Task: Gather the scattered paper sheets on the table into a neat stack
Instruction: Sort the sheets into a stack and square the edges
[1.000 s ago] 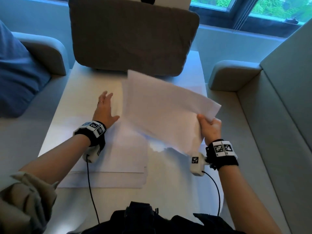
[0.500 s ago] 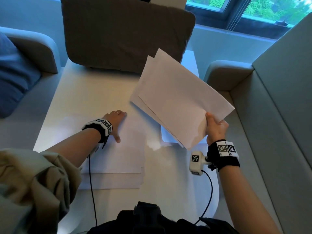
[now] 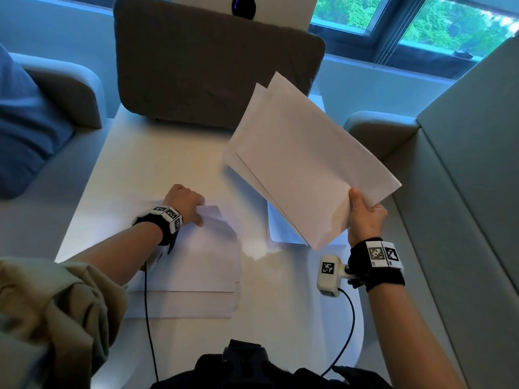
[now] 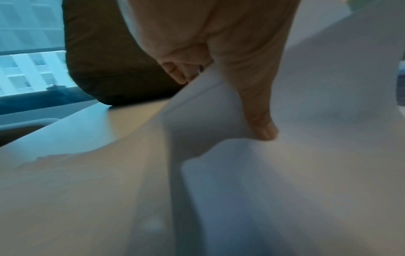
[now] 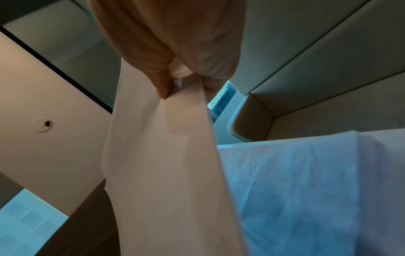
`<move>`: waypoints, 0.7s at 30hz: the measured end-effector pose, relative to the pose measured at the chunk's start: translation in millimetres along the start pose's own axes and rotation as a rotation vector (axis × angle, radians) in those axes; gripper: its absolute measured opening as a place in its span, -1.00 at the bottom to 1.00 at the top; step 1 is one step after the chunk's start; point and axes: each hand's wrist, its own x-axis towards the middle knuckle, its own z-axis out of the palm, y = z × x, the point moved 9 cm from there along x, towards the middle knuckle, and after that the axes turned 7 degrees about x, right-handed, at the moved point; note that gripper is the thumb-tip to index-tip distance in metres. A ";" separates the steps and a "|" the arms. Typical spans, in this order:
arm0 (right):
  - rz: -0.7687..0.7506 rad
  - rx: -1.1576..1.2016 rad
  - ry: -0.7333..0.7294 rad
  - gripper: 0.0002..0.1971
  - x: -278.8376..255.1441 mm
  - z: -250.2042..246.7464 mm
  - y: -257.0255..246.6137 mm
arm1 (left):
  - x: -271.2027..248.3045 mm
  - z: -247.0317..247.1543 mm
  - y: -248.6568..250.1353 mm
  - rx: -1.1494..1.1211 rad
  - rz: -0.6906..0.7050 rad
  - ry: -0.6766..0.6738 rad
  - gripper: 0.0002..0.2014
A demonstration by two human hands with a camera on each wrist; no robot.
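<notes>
The sheets on the table (image 3: 196,265) lie in a loose overlapping pile at about seven o'clock on the white table (image 3: 157,164), their long edges running roughly from nine to three o'clock, the lower sheets stepping out toward six. One more sheet (image 3: 276,233) lies flat at about four o'clock from the table's middle, half hidden under the raised bundle. That bundle, the held sheets (image 3: 306,169), hangs tilted above the table's right half, its long axis running from five toward eleven o'clock (two leaves at least show, slightly fanned at the far corner).

The left hand (image 3: 184,204) sits at the pile's far edge, at twelve o'clock of it; in the left wrist view its fingers (image 4: 258,124) curl onto a lifted corner of the top sheet, thumb and fingers pinching the paper so that it buckles upward. The right hand (image 3: 365,220) grips the held sheets at their near corner, thumb on top, fingers beneath, closed firmly on the paper as the right wrist view confirms.

The pile lies directly under and toward six o'clock from the left fingers, so that hand is much the nearer. I judge the lone sheet at four o'clock belongs to the right hand.

Beyond the table stands a dark cushion (image 3: 213,71) at twelve o'clock.
</notes>
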 end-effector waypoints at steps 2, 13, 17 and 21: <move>-0.019 0.000 -0.021 -0.95 4.2 4.8 -7.6 | -5.5 -8.9 -9.5 -0.141 -0.005 0.013 -0.60; -0.313 -0.229 -0.160 -0.75 9.1 61.0 -66.2 | -81.7 -163.6 -17.8 -0.515 0.341 0.701 -0.60; -0.396 -0.437 -0.424 -0.83 -29.4 112.1 -70.5 | -112.0 -210.3 2.2 -0.409 0.334 0.897 -0.79; -0.580 -0.550 -0.686 -0.84 -84.5 152.7 -81.5 | -133.2 -240.5 16.3 -0.264 0.316 0.972 -0.92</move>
